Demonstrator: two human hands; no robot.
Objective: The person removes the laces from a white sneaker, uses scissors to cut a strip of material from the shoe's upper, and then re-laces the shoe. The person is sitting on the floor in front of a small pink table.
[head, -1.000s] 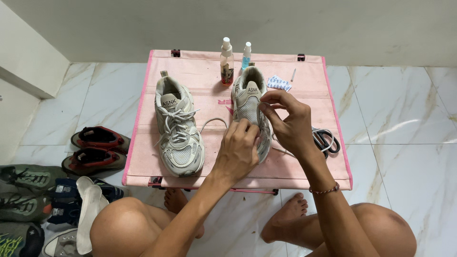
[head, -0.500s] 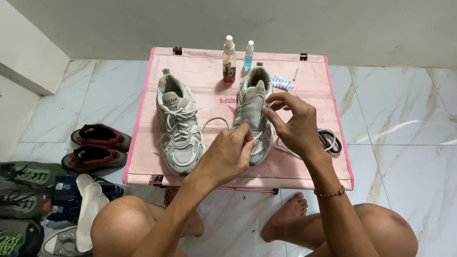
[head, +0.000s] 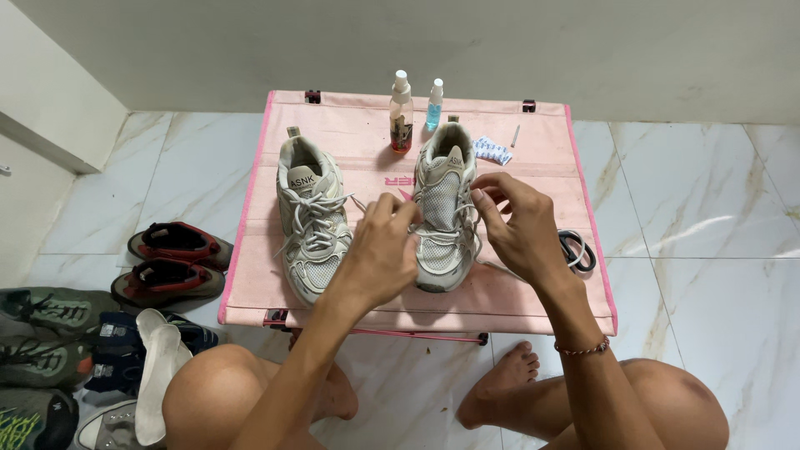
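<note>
Two worn white sneakers stand toe-toward-me on a low pink folding table [head: 533, 287]. The left sneaker [head: 308, 218] is fully laced and untouched. Both my hands are at the right sneaker [head: 442, 192]. My left hand [head: 379, 254] pinches a white lace at the shoe's left side. My right hand [head: 517, 225] pinches the other lace strand at its right side, near the eyelets. The shoe's lower half is partly hidden by my hands.
Two small spray bottles [head: 401, 112] [head: 435, 104] stand at the table's back edge, a blue-white packet [head: 492, 151] beside them. Black scissors [head: 577, 248] lie at the right edge. Several shoes [head: 171, 260] lie on the marble floor at left. My bare legs are under the table.
My left hand has moved up from the sneaker's toe toward its left side, drawing the lace. The right hand stays at the eyelets, shifted slightly.
</note>
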